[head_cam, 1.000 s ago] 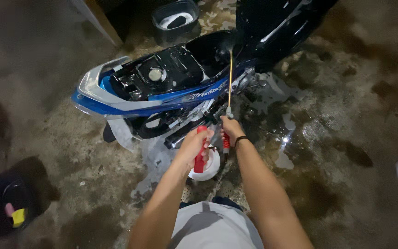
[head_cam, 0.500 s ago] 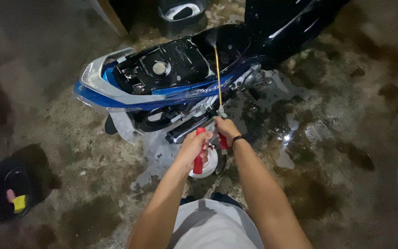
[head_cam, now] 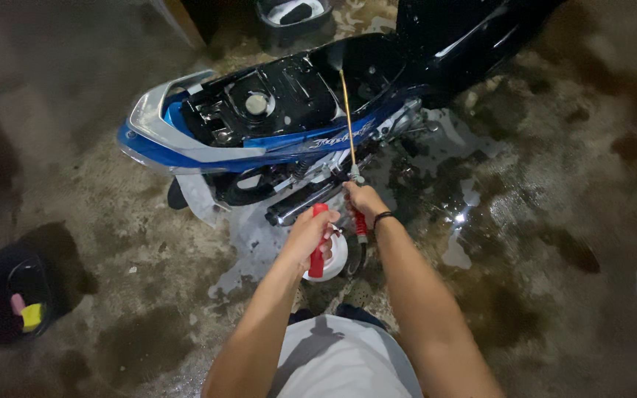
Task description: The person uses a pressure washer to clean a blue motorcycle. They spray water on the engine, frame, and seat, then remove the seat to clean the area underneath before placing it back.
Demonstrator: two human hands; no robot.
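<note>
Here, one left hand (head_cam: 311,234) clamps one red handle (head_cam: 318,254); one right hand (head_cam: 364,200) grips one brass spray lance (head_cam: 349,125) over one motorbike (head_cam: 274,118).

A rough outdoor wash spot or yard workshop: a blue and black motorbike (head_cam: 274,125) with its seat off stands on wet, stained concrete ground (head_cam: 525,221), puddles near it, a black bucket (head_cam: 12,298) at left.
</note>
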